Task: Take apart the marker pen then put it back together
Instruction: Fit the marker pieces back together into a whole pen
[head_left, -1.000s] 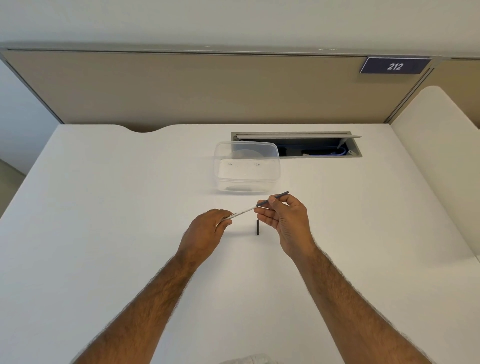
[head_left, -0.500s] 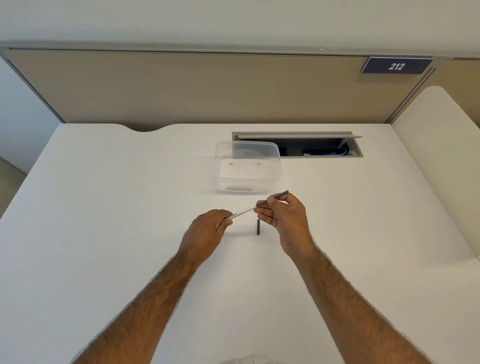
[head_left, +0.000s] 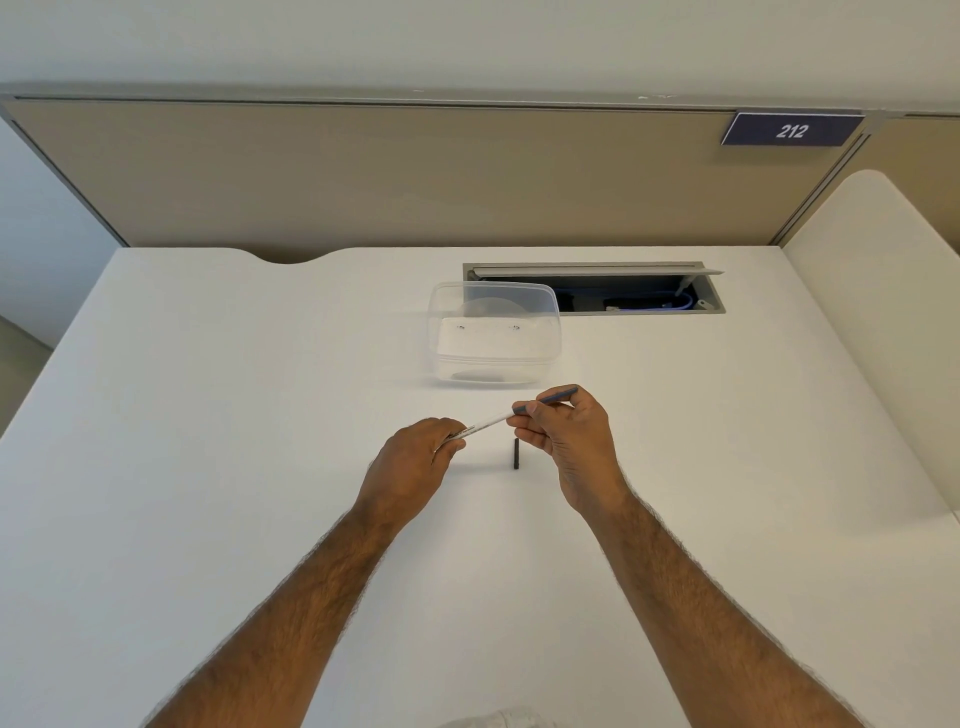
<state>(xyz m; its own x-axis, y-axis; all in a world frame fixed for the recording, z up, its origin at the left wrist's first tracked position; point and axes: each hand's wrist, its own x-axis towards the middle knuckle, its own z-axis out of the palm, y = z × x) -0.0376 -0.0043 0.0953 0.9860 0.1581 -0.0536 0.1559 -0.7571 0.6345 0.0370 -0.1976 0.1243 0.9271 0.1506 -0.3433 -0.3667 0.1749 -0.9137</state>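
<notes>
We've got both bare forearms reaching fwd from the bottom edge, converging toward the middle. Our left hand sits palm down, knuckles up, fingers curled w/ thumb and index tip pinched together at its far right side. Our right hand is raised a bit higher, wrist bent, back of hand facing right, thumb and fingers closed in a pinch pointing left. Hands near, not touching.
</notes>
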